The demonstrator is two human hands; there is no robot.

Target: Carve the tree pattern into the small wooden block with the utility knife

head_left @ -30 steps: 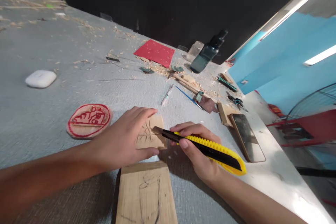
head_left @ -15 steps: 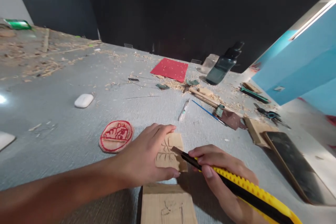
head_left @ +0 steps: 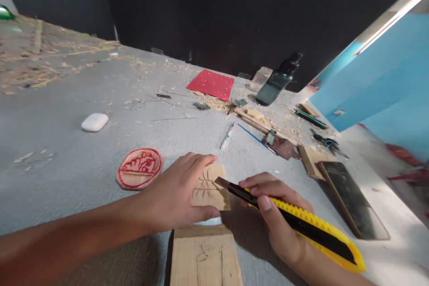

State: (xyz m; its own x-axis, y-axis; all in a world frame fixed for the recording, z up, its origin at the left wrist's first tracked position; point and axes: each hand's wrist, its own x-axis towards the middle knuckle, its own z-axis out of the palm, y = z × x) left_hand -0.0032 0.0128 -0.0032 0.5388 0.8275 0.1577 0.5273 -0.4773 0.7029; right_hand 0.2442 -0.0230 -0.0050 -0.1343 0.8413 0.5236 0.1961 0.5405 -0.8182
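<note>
Block sits at 12 o'clock of plank; your left hand clasps it between spread thumb and fingers. Your right hand pinches cutter from 4 o'clock. Make shallow strokes, blade angled off left thumb.

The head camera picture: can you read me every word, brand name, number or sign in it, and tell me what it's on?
There are no words, brands, numbers or signs I can read.
White tube: faint marking, too small to read.
Small wood piece: dark lines, no letters I can make out.
Wooden block: drawn lines, no clear letters.
Round piece: red picture, no readable letters.
Yellow cutter: nothing readable.
</note>
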